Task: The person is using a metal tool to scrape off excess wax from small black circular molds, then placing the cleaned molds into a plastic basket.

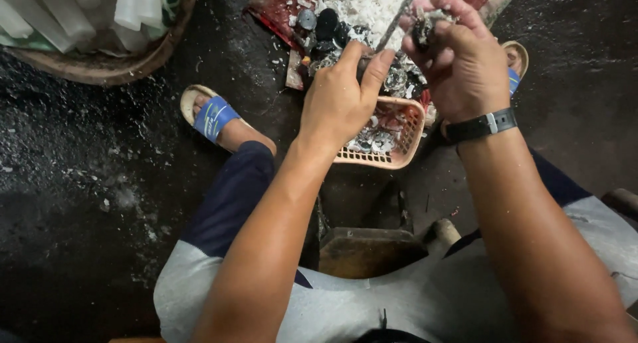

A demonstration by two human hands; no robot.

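We see the rod (397, 18), a thin grey metal shaft, slanting from the left hand's grip at 7 o'clock up toward 1 o'clock, its tip out of view at the top edge. At 3 o'clock of it we note the lump (423, 29), small, dark and white-crusted, pinched in the right hand's fingertips, just beside the rod.

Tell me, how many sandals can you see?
2. One blue-strapped sandal is on the foot at left, on the dark floor. The other sandal is at upper right, mostly hidden behind the right hand, which holds a small dark piece.
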